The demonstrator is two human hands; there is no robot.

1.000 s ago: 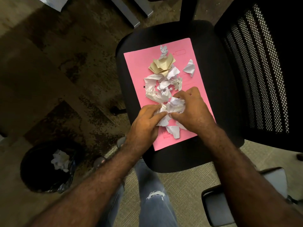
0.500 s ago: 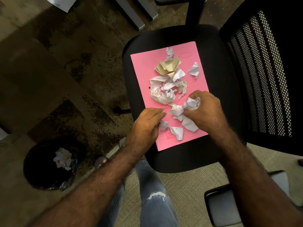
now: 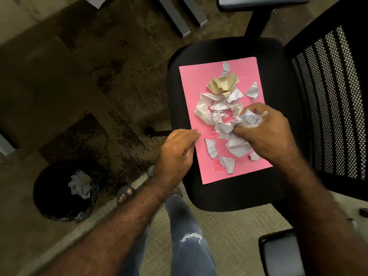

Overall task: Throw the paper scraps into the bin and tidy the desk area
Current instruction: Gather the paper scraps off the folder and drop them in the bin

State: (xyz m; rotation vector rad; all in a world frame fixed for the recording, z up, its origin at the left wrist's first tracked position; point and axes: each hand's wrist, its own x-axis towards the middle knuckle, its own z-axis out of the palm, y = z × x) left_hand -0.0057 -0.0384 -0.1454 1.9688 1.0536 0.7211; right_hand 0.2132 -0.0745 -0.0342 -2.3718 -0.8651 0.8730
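Observation:
A pink folder lies on the black seat of an office chair. Several crumpled white paper scraps and a beige one are heaped on it. My right hand grips a wad of white scraps just above the folder's right half. My left hand hovers at the folder's left edge, fingers loosely curled, with nothing visible in it. A round black bin with a dark liner stands on the floor at the lower left and holds crumpled paper.
The chair's mesh backrest rises on the right. One armrest sits bottom right, another at the top. My jeans-clad leg and sandalled foot stand between chair and bin. Grey metal legs cross the stained floor.
My right hand has gathered a wad of scraps and lifted it up and to the right. My left hand has let go of the pile and drawn back to the folder's left edge.

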